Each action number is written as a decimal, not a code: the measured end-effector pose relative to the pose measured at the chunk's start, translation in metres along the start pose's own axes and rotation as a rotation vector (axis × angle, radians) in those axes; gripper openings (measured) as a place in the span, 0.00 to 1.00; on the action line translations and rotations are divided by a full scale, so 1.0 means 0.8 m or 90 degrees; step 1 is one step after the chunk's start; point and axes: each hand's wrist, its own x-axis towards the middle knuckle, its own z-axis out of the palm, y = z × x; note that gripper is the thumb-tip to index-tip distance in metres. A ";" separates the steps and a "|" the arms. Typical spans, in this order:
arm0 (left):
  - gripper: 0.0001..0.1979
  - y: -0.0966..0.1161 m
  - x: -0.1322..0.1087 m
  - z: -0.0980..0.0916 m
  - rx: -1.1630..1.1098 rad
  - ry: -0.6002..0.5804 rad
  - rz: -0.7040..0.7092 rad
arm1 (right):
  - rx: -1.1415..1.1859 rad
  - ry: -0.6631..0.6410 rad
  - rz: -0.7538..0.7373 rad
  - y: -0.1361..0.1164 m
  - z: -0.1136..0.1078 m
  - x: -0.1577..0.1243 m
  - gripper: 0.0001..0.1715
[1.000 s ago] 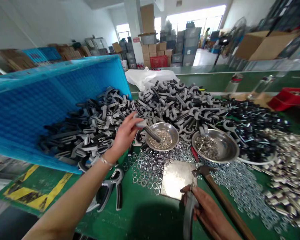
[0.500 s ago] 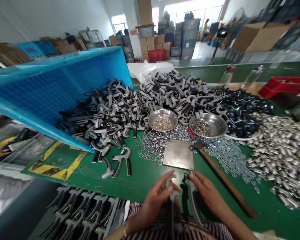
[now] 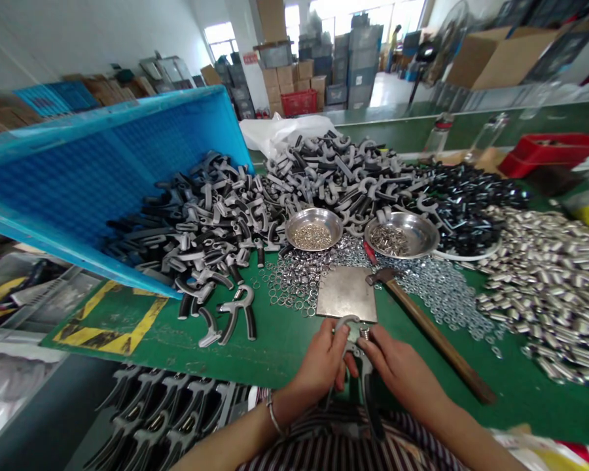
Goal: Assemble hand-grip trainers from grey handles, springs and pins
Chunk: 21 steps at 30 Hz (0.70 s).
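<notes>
My left hand (image 3: 319,361) and my right hand (image 3: 397,367) meet at the near edge of the green workbench (image 3: 279,360). Both hold a grey and black hand-grip strengthener (image 3: 358,366), with a small metal part showing at its top. My fingers partly hide its joint. Just beyond my hands lies a square steel plate (image 3: 346,293). A wooden-handled hammer (image 3: 434,333) lies to the right of my right hand. Several assembled hand grips (image 3: 230,315) lie to the left of the plate.
A tilted blue crate (image 3: 103,170) spills grey-black handles (image 3: 201,222) across the bench. Steel bowls (image 3: 314,229) (image 3: 401,235) hold small metal parts. Steel rings (image 3: 299,284) and silver cylinders (image 3: 544,288) are spread around them. Rows of grips (image 3: 161,412) sit below the near edge.
My left hand has come back from the handle pile and bowl to join my right hand at the near edge. Both hands now hold the grip together, and the view has tilted down.
</notes>
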 end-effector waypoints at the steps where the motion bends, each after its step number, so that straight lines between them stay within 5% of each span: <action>1: 0.23 0.001 0.000 0.001 0.028 -0.005 0.002 | 0.002 0.005 -0.013 0.001 0.000 0.000 0.16; 5: 0.20 0.006 -0.005 0.006 0.120 -0.023 0.025 | 0.039 0.038 -0.061 0.000 -0.002 -0.004 0.16; 12: 0.18 0.008 -0.011 0.012 0.178 0.051 0.119 | 0.129 0.126 -0.090 -0.009 0.001 -0.010 0.14; 19: 0.20 0.001 -0.015 -0.009 0.386 0.084 0.156 | 0.173 0.037 -0.059 -0.026 -0.022 -0.015 0.16; 21: 0.25 0.010 -0.019 -0.020 0.451 0.032 0.186 | 0.181 -0.005 -0.057 -0.033 -0.033 -0.017 0.16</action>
